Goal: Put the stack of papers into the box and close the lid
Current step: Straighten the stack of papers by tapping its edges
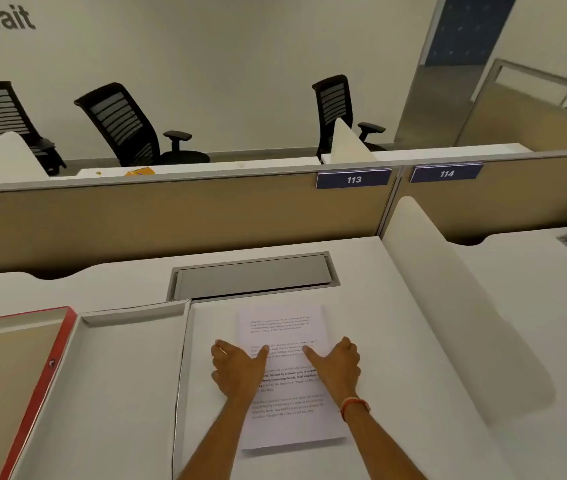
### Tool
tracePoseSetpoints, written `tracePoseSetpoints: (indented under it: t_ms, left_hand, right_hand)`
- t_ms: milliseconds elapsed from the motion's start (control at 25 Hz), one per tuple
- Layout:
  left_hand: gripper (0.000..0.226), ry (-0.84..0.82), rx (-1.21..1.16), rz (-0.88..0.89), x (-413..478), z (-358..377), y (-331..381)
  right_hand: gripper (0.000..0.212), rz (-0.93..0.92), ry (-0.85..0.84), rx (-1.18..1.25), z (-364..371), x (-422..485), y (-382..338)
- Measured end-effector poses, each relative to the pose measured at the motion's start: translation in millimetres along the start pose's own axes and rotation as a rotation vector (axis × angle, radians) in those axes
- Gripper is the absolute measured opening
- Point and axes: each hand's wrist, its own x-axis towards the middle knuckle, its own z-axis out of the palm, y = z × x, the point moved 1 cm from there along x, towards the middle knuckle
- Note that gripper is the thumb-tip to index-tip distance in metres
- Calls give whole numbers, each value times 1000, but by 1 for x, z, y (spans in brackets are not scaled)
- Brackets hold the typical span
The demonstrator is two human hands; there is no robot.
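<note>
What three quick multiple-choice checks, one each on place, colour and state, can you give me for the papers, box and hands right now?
1. The white printed stack of papers lies:
A. inside the box
B. on the white desk, right of the box
C. on a chair

2. The open lid's edge is:
A. blue
B. green
C. red

3. The white open box is:
A. empty
B. filled
C. closed

Answers: 1 B, the left hand and right hand flank the stack on the desk; 2 C, red rim shows; 3 A, bare white interior.

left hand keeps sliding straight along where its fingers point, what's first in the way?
Bare desk ahead of the left hand, then probably the recessed grey cable hatch. The open box stays off to its left. Depth is uncertain.
</note>
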Motion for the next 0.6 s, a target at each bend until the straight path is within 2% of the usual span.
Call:
tracePoseSetpoints:
  t_ms: [240, 440, 600]
  left_hand:
    - [108, -92, -69, -186, 8, 6, 2]
    - [109, -196, -68, -239, 13, 13, 8]
    - [105, -226, -13, -242, 19, 12, 14]
  right_hand:
    - [101, 175, -138, -57, 8, 14, -5]
    - [89, 180, -178, -76, 11, 24, -7]
    - [91, 180, -222, -76, 8, 29, -9]
